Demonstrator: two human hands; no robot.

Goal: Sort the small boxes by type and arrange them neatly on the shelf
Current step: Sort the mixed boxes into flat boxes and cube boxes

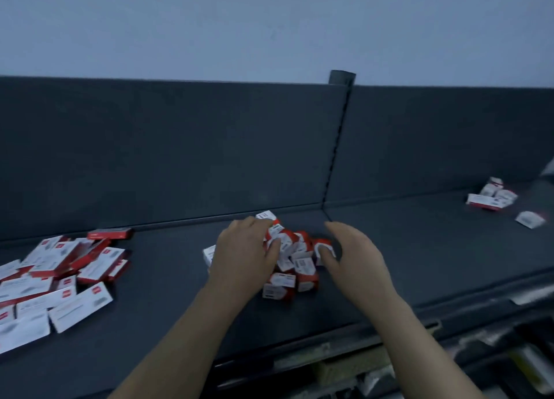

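Note:
A heap of small red-and-white boxes (pixel 295 262) lies in the middle of the dark shelf (pixel 156 314). My left hand (pixel 244 256) rests on the heap's left side, its fingers curved over the top boxes. My right hand (pixel 349 256) stands at the heap's right side, fingers relaxed and thumb touching a box. The two hands flank the heap. A spread of larger flat white-and-red boxes (pixel 54 281) lies at the far left of the shelf. A few more small boxes (pixel 494 197) sit at the far right.
The shelf's dark back panel (pixel 180 152) rises behind the boxes, with a slotted upright post (pixel 340 140) dividing two bays. The shelf's front edge (pixel 389 332) runs lower right, with lower shelving and blurred items beneath.

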